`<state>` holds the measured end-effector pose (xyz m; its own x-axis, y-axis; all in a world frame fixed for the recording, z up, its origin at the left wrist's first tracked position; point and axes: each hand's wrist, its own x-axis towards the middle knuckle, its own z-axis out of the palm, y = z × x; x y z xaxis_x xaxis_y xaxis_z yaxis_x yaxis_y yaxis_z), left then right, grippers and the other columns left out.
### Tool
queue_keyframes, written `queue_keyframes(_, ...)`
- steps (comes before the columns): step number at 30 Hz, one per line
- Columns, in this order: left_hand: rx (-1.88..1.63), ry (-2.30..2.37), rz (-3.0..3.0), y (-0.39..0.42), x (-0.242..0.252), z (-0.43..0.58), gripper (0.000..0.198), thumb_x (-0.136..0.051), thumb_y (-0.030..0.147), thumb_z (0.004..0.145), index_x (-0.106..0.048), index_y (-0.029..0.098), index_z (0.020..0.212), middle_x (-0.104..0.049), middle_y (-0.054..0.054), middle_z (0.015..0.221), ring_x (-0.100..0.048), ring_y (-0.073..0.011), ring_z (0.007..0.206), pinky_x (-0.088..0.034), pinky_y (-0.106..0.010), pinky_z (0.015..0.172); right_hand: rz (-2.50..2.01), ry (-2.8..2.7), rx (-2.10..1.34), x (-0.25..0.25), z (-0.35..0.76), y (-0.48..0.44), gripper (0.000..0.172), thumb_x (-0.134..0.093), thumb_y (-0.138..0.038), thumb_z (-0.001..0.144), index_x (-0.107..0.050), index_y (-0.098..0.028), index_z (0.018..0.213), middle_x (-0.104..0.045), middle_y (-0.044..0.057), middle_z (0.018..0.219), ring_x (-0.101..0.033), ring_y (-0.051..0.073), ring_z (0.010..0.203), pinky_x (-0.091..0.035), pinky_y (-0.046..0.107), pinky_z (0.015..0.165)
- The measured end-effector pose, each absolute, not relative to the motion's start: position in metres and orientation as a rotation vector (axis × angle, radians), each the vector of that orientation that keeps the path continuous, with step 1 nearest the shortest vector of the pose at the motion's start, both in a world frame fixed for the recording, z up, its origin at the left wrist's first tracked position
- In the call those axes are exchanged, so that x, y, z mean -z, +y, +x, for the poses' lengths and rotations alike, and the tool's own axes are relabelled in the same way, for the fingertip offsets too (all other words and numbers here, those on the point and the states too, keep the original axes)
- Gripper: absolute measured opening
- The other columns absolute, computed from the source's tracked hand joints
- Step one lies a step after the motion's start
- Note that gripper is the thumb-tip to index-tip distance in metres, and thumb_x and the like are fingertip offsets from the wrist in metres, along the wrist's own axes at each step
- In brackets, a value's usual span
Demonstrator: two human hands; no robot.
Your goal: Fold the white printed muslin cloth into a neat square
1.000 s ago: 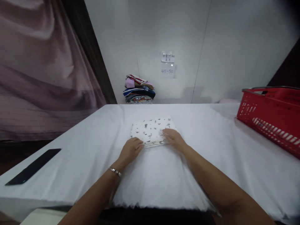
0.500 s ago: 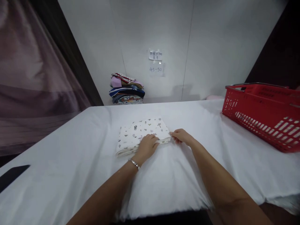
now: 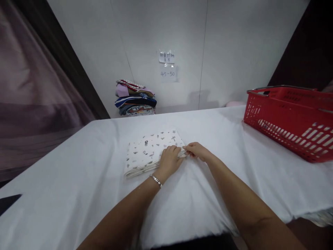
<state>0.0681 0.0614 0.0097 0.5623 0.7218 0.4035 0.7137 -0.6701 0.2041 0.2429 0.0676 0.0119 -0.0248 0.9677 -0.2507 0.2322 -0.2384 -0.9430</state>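
A folded white cloth [image 3: 140,152] printed with small grey and green plant and animal motifs lies on the white-covered table, its layered edge towards me. My left hand [image 3: 169,160], with a silver bracelet at the wrist, holds that near edge close to the right corner, fingers over the top and thumb at the front. Right beside it, my right hand [image 3: 196,151] pinches the near right corner of the cloth between thumb and fingers. The undersides of both hands are hidden.
White fabric [image 3: 104,194] covers the table. Against the back wall sits a stack of folded textiles [image 3: 136,100], left of two paper signs [image 3: 168,66]. A red plastic basket [image 3: 288,121] stands at the right. A dark flat object [image 3: 9,203] lies at the left edge.
My right hand has moved slightly left and now grips the cloth's corner. My left hand has slid right along the near edge, towards that corner. The view has turned a little.
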Motion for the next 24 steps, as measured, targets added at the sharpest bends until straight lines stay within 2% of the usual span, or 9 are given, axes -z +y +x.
queue_keyframes(4,-0.727,1.423,2.627,0.072,-0.006,0.088,0.012,-0.055,0.031,0.08,-0.056,0.02,0.085,-0.057,-0.004,0.087,-0.051,-0.0198,0.085,-0.036,-0.032,0.071,-1.467,-1.327,-1.324,-0.01,0.247,0.07,0.031,-0.055,-0.039,0.079,-0.052,-0.016,0.059,-0.057,-0.003,0.052,-0.042,0.004,0.037,-0.026,0.017,0.035)
queue_keyframes(7,-0.75,1.49,2.499,0.08,-0.004,0.09,0.019,-0.048,0.033,0.084,-0.054,0.019,0.074,-0.057,-0.003,0.078,-0.051,-0.0167,0.073,-0.035,-0.028,0.062,-1.562,-1.361,-1.3,-0.007,0.253,0.071,0.029,-0.057,-0.039,0.077,-0.054,-0.016,0.06,-0.059,-0.002,0.053,-0.045,0.005,0.036,-0.028,0.018,0.035)
queue_keyframes(11,-0.774,1.526,2.331,0.082,-0.006,0.087,0.022,-0.049,0.035,0.082,-0.054,0.019,0.069,-0.056,0.0,0.071,-0.05,-0.0139,0.065,-0.032,-0.025,0.056,-1.708,-1.455,-1.33,-0.003,0.259,0.07,0.033,-0.06,-0.043,0.075,-0.057,-0.015,0.059,-0.06,0.001,0.052,-0.047,0.007,0.034,-0.027,0.02,0.032)
queue_keyframes(17,-0.905,1.437,2.344,0.078,-0.005,0.085,0.015,-0.049,0.03,0.082,-0.058,0.02,0.074,-0.057,0.0,0.075,-0.051,-0.0135,0.069,-0.036,-0.025,0.06,-1.659,-1.474,-1.471,-0.001,0.255,0.068,0.037,-0.061,-0.049,0.072,-0.059,-0.014,0.059,-0.063,0.004,0.053,-0.05,0.007,0.037,-0.025,0.018,0.031)
queue_keyframes(24,-0.946,1.324,2.507,0.078,0.001,0.08,0.02,-0.046,0.024,0.084,-0.059,0.021,0.098,-0.06,-0.003,0.093,-0.053,-0.0174,0.09,-0.041,-0.03,0.078,-1.635,-1.425,-1.486,-0.003,0.25,0.068,0.027,-0.064,-0.038,0.069,-0.059,-0.015,0.057,-0.062,0.001,0.052,-0.051,0.007,0.038,-0.026,0.018,0.031)
